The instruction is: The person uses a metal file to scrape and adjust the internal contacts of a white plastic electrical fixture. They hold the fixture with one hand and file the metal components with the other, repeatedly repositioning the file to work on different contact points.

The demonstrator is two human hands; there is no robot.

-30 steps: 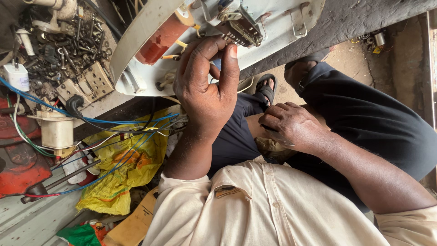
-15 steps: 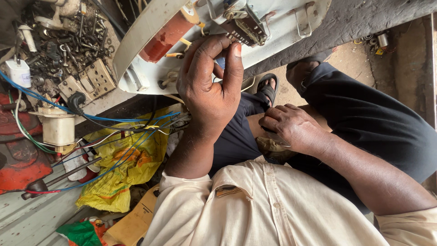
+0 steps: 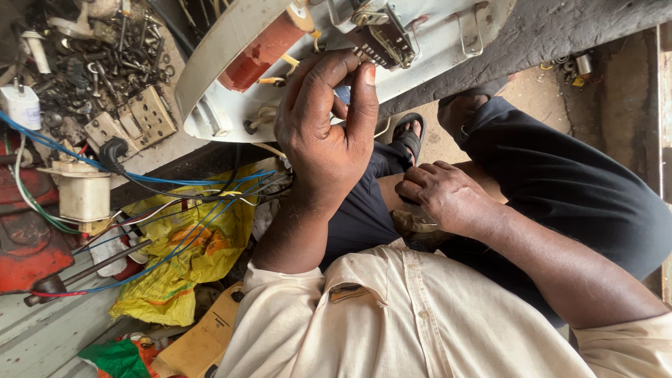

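The left hand [image 3: 325, 143] is raised up to a white round machine case [image 3: 434, 38] that fills the far middle of the view. Its thumb and fingers [image 3: 364, 98] are pinched together on something small right at a dark metal part [image 3: 385, 42] fixed on the case, but the thing they pinch is too small to tell. A red-brown coil [image 3: 262, 52] sits inside the case, just left of the hand, with thin yellow wires [image 3: 276, 78] near it. The right hand [image 3: 448, 196] rests lower down and to the right, on the lap of the person's dark trousers [image 3: 560, 182]. Its fingers are curled over a small flat thing there; it may be holding it, but the view is too poor to be sure. A foot in a black sandal [image 3: 409, 133] shows between the two hands, on the sandy floor [image 3: 539, 91]. The person wears a cream shirt [image 3: 406, 322], close to the camera. On the left, a yellow plastic bag [image 3: 182, 259] lies with blue wires [image 3: 175, 182] running over it. Farther left stand a white plastic tub [image 3: 82, 196] and a red metal piece [image 3: 28, 245]. At the far left, a heap of dark bolts and scrap bits [image 3: 91, 49] lies on a dusty surface [image 3: 164, 150].
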